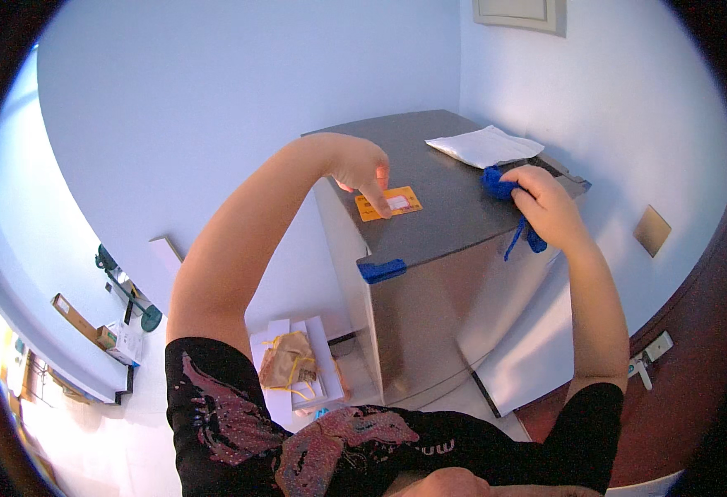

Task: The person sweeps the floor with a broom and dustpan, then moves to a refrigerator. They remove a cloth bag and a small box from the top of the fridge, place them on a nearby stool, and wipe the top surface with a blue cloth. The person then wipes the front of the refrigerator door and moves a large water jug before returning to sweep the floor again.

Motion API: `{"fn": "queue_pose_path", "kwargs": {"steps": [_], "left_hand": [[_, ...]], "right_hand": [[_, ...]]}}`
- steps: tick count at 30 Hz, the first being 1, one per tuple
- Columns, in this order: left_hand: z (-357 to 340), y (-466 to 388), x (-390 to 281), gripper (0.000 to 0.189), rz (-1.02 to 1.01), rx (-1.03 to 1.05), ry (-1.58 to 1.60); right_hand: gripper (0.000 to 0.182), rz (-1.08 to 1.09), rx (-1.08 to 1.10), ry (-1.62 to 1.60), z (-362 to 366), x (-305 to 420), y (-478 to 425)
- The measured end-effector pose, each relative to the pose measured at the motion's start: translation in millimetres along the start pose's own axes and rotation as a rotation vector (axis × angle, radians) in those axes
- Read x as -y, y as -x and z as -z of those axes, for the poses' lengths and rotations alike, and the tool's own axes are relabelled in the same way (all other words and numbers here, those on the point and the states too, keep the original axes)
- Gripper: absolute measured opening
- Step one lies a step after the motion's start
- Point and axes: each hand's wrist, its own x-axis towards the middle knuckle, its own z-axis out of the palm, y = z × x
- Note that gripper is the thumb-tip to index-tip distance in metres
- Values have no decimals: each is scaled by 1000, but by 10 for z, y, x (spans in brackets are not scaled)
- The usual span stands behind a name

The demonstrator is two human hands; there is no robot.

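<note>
My left hand (366, 169) reaches over a dark-topped, metal-fronted appliance (401, 242). One of its digits points down onto an orange card (408, 200) lying flat on the top, and the others are curled. The card bears printing and a pale patch. To the right, my right hand (540, 202) pinches a bundle of blue yarn (496, 184) between thumb and fingers. Loose blue strands hang below that hand, past the front edge. Behind the yarn lies a flat white packet (491, 146).
Blue pieces cover the appliance's front left corner (381, 271). At its left foot, a brown pouch with yellow ties (290, 360) rests on white boxes (332, 373). A dark red door (643, 422) with a handle stands right. Cartons (118, 341) sit by the left wall.
</note>
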Motion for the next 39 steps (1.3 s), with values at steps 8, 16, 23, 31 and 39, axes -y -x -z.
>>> {"fn": "queue_pose_path", "kwargs": {"steps": [8,16,23,31,39], "left_hand": [[-235,508,510,45,-126,-253,334],[-1135,1471,1524,32,22,-561,845],[-2341,2053,2031,18,211,-798,1192],[-4156,2674,2233,19,612,-900,1519],[-4480,2548,2156,21,576,-914,1587]], "right_hand": [[24,17,363,48,-86,589,-361],[25,9,603,-68,-510,1504,-791],[25,-37,523,-434,-830,1861,-1216],[53,-71,927,-83,-433,1106,-1035],[48,211,1029,-38,-1179,1433,-1621]]}}
